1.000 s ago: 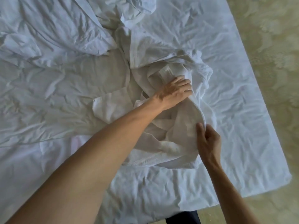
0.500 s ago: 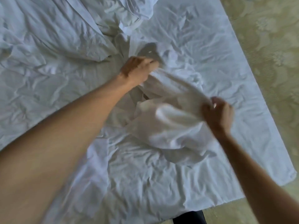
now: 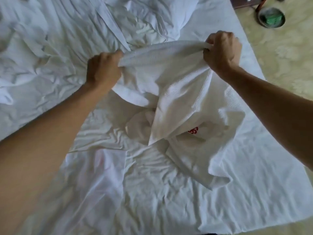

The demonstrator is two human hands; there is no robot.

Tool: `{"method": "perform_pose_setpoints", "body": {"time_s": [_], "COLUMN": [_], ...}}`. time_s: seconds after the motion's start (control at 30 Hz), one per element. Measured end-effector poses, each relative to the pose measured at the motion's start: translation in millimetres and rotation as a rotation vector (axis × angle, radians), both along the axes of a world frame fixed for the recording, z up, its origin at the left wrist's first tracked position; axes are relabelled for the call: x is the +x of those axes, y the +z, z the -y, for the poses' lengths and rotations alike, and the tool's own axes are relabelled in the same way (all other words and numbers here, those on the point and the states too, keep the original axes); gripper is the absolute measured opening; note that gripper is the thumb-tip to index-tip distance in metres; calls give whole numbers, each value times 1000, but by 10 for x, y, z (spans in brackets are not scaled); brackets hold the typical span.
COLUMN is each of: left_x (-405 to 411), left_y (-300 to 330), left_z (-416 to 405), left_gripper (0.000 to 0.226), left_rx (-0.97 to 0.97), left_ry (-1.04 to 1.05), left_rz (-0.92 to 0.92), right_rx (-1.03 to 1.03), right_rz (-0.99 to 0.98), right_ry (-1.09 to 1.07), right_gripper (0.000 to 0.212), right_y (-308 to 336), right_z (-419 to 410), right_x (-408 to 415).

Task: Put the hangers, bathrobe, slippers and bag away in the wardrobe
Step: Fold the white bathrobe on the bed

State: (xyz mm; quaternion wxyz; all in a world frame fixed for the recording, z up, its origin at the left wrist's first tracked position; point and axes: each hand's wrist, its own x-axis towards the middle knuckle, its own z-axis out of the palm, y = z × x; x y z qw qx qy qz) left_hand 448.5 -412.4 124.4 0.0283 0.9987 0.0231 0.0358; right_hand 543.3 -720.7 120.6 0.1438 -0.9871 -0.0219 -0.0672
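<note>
Lifting: I am raising the white bathrobe (image 3: 179, 92) off the rumpled bed (image 3: 152, 192), both hands gripping its upper edge so the garment is hanging open between them.
Left hand (image 3: 103, 70): I am closing it into a fist around a bunched end of the waffle-weave band, fingers fully curled on the cloth.
Right hand (image 3: 221, 50): I am clenching it likewise on the other end of that band, knuckles up, pulling the edge taut across the gap.
Reason for the hold: I am judging that the two-point grip is spreading the collar or shoulder line, which is what a hanger would need.
Robe's position: its top is being held in the air above the sheet, while its lower folds, one bearing red lettering (image 3: 193, 130), are trailing on the mattress near the bed's right side.
Surroundings: a round dark bin (image 3: 271, 17) is sitting on the patterned floor (image 3: 279, 56) beyond the bed corner.
Not showing: I am seeing no hangers, slippers, bag or wardrobe from here.
Progress: I am reckoning the job is at an early stage.
</note>
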Motion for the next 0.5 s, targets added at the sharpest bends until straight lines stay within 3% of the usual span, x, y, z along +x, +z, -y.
{"method": "perform_pose_setpoints", "body": {"time_s": [0.17,0.27,0.37,0.5], "left_x": [330,241,-64,-956], "left_y": [754,796,354,-619], "left_z": [-323,-341,-368,-336], "left_gripper": [38,38,40,49], "left_rx": [70,33,-57,-102], "left_ry": [82,105,138,111], "left_rz": [114,93,-35,-397], "right_rx": [38,147,272,116], "right_rz": [104,48,-69,-414], "right_ry": [-44,-100,-141,35], "right_gripper": [42,42,40,27], "right_y": [716,838,460,-630], "right_z": [-184,-251,-248,-72], "right_x": [333,343,65,-877]}}
